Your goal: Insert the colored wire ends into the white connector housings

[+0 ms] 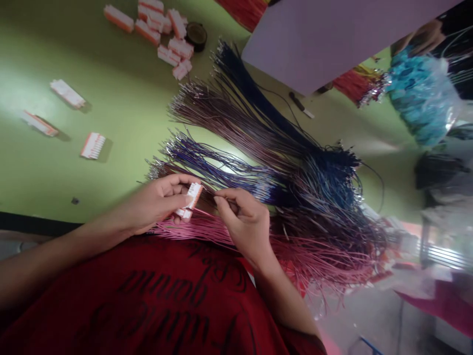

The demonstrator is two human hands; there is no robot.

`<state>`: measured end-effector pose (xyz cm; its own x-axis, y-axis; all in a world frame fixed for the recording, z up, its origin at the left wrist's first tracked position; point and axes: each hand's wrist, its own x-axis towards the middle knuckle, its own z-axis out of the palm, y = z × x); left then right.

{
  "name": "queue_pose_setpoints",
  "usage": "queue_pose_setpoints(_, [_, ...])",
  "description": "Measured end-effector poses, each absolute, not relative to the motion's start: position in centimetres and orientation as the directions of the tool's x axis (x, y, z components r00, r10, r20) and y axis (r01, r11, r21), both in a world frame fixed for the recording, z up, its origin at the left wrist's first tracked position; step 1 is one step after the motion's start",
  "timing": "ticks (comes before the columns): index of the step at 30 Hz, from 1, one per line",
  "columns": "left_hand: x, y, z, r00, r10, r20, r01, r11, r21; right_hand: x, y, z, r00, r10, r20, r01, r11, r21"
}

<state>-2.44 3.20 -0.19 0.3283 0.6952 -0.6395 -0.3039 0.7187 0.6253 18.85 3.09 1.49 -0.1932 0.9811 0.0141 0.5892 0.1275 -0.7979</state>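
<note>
Housing in hand, wire bundles look barely drawn down

Left hand [155, 204], lower centre of frame, is closed round a white-and-orange connector housing [191, 198], thumb and fingertips clamping its sides, open face turned toward the other hand. Right hand [246, 222] sits just beside it, thumb and forefinger pinched together. They probably grip the end of a single wire, but motion blur hides what is between them. Pink wires [199, 230] run under both hands and fan toward lower right.

Progress, as a judgement: early to middling. Whether this housing carries any wires yet cannot be read. Of the other housings on the green table [111, 88], none shows wires fitted:
- a pile of housings [166, 29] at upper centre
- three loose housings [67, 93] at upper left

Wire stock looks nearly full:
- purple wires [207, 160] just above the hands
- brown wires [221, 113] above those
- dark blue wires [240, 74] toward the top

No finished assembly shows anywhere in frame, so most of the fitting seems to be ahead.

Also noted: dark tape roll [196, 34] touching the pile, and grey board [325, 34] at upper right.
</note>
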Motion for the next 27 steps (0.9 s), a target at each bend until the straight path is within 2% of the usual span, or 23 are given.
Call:
queue_pose_setpoints(5, [-2.5, 3.3, 0.0, 0.371, 0.662, -0.651, -0.334, 0.749, 0.572, 18.4, 3.0, 1.4, -0.142, 0.990, 0.007, 0.556, 0.086, -0.827])
queue_pose_setpoints(10, [-2.8, 3.3, -0.4, 0.390, 0.638, -0.664, -0.342, 0.770, 0.539, 18.2, 3.0, 1.8, -0.175, 0.983, -0.047, 0.537, 0.055, -0.842])
queue_pose_setpoints(19, [-2.5, 3.4, -0.3, 0.399, 0.626, -0.670, -0.313, 0.780, 0.542, 18.2, 3.3, 1.7, -0.206, 0.963, -0.171, 0.509, -0.043, -0.860])
queue_pose_setpoints(27, [-2.3, 3.5, -0.1, 0.358, 0.630, -0.689, -0.282, 0.776, 0.564, 17.5, 3.2, 0.6, -0.174, 0.968, -0.181, 0.481, -0.077, -0.873])
